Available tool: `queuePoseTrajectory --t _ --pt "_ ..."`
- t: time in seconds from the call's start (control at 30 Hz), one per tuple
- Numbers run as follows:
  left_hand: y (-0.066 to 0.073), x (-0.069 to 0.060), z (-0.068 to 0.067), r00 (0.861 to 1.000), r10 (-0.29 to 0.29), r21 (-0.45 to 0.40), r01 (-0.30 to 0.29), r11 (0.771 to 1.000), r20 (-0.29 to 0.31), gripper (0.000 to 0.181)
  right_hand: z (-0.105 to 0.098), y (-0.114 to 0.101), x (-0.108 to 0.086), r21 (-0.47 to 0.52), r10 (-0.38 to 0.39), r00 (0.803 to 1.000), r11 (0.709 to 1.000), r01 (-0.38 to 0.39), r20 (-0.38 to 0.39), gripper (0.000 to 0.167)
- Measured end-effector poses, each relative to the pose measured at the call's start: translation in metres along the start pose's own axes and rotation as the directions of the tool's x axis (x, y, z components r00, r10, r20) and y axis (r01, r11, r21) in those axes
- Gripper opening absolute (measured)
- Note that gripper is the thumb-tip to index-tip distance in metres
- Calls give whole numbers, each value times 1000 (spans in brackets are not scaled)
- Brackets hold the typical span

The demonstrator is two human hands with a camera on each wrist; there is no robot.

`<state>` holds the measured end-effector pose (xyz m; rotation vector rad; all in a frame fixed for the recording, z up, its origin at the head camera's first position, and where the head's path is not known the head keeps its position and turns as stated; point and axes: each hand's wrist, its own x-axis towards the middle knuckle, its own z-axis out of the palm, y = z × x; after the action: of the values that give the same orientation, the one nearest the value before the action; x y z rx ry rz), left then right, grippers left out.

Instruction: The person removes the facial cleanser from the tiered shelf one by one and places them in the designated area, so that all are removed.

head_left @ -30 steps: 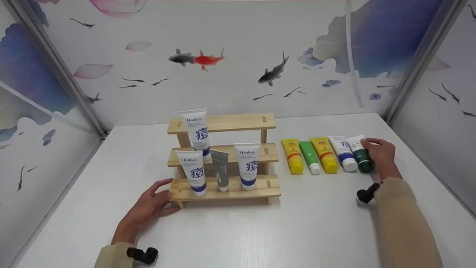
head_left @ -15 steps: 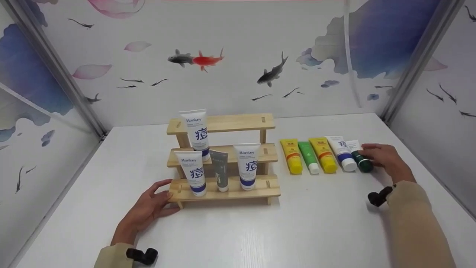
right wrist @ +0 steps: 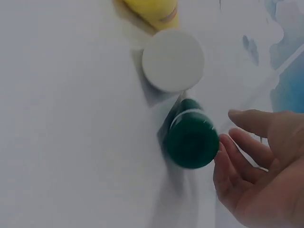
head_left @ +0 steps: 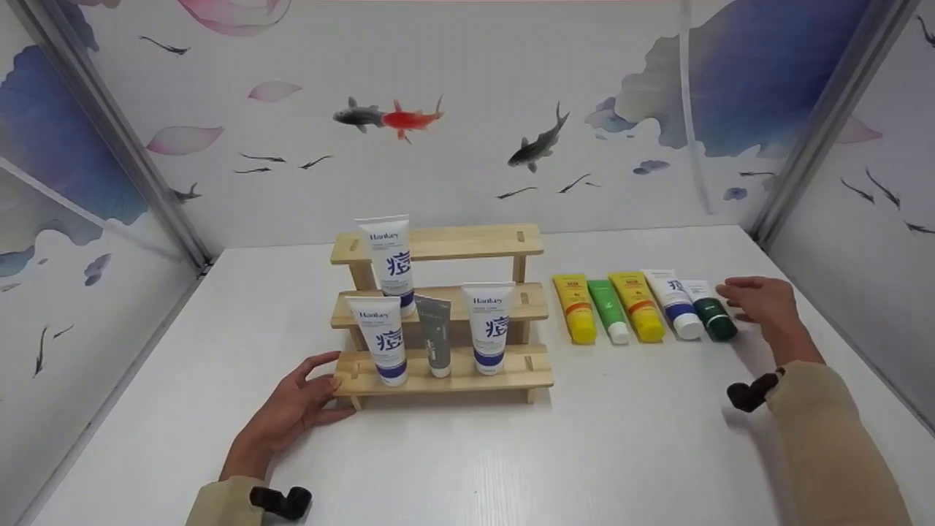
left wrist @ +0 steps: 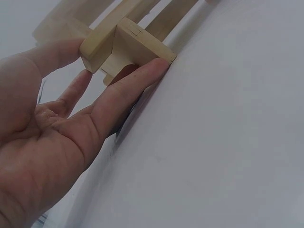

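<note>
In the head view my left hand point(head_left: 288, 405) holds the lower left end of a three-tier wooden display rack point(head_left: 460, 376). The left wrist view has its fingers at the end of the shelf board point(left wrist: 97, 50) and one digit against the leg. White Hankey tubes stand on the rack: one point(head_left: 390, 267) on the middle tier, two point(head_left: 380, 343) point(head_left: 489, 329) on the bottom tier, with a grey tube point(head_left: 435, 337) between them. My right hand point(head_left: 767, 303) is empty, fingers extended, just right of a white tube with a dark green cap point(head_left: 714, 321) lying on the table.
Left of the green-capped tube lie a white-and-blue tube point(head_left: 676, 307), a yellow tube point(head_left: 637, 307), a green tube point(head_left: 608, 313) and another yellow tube point(head_left: 575, 310), in a row on the white table point(head_left: 584, 453). Printed panels point(head_left: 467, 175) enclose the back and sides.
My right hand has let go of the green-capped tube and drawn back to the right. The tube now lies flat in line with the others. My left hand stays on the rack.
</note>
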<state>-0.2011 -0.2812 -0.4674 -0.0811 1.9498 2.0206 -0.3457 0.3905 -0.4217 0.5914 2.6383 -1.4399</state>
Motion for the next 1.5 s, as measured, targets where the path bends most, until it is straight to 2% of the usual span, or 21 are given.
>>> queuePoseTrajectory --t 0.1,0.33,0.67,0.8,0.93,1.07,1.3,1.5 --pt "-1 0 0 1000 -3 -6 3 1000 -7 67 3 -17 -7 35 -47 998 998 49 -38 66" --pt "0 -1 1 1000 -16 -3 16 1000 -12 69 14 -58 -33 79 -131 990 988 135 -53 70" --pt "1 2 1 1000 8 -9 -8 1000 15 68 34 -106 -81 145 -294 955 945 294 -18 68" --pt "0 2 1 1000 1 -13 -1 1000 19 69 43 -121 -100 184 -388 922 907 378 16 66" --pt "-1 1 0 1000 6 -21 -6 1000 16 68 55 -138 -119 226 -487 872 856 465 49 65" --pt "-2 0 -2 1000 12 -22 -11 1000 16 68 66 -156 -135 263 -541 835 824 502 101 64" --pt "-2 0 -3 1000 14 -18 -14 1000 25 66 94 -182 -152 268 -549 809 828 492 209 60" --pt "-3 0 -2 1000 15 -20 -15 1000 18 66 121 -200 -158 300 -549 772 832 466 320 61"
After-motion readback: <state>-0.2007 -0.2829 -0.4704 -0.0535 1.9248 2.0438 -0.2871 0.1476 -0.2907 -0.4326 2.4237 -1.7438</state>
